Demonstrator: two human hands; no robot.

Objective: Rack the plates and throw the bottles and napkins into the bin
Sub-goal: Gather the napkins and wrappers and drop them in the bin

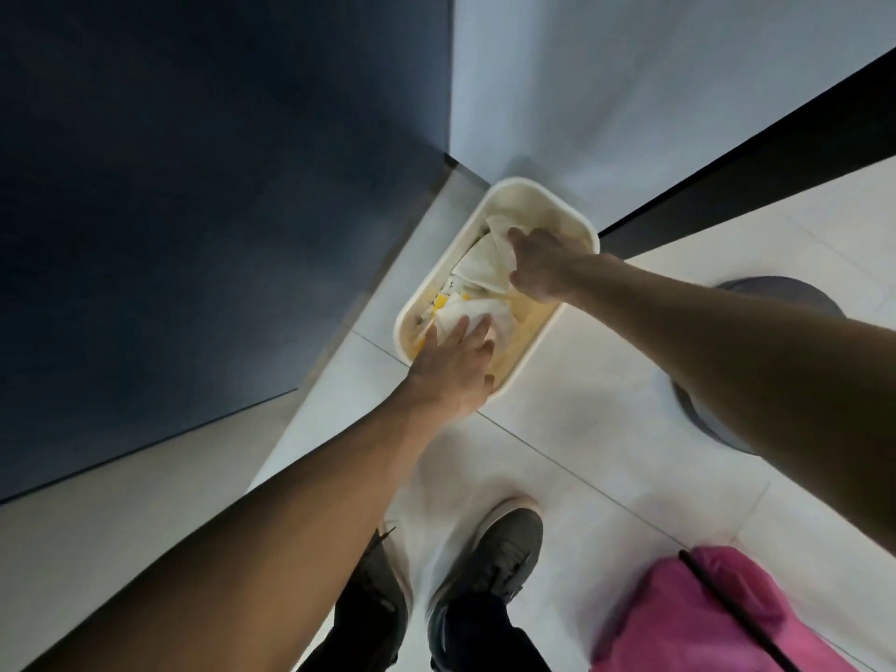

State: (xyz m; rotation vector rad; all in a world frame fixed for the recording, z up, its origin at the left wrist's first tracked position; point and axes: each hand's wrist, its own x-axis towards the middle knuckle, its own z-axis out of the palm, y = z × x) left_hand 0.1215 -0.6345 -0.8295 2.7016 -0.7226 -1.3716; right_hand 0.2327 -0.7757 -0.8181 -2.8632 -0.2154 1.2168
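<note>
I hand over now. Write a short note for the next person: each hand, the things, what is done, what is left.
Left hand: open, fingers straight over the near napkin in the bin.
Right hand: pinches the far napkin above the bin.
Done: napkins lie inside the bin.
Left: let go of the far napkin; plates and bottles are not in view, so check them.
</note>
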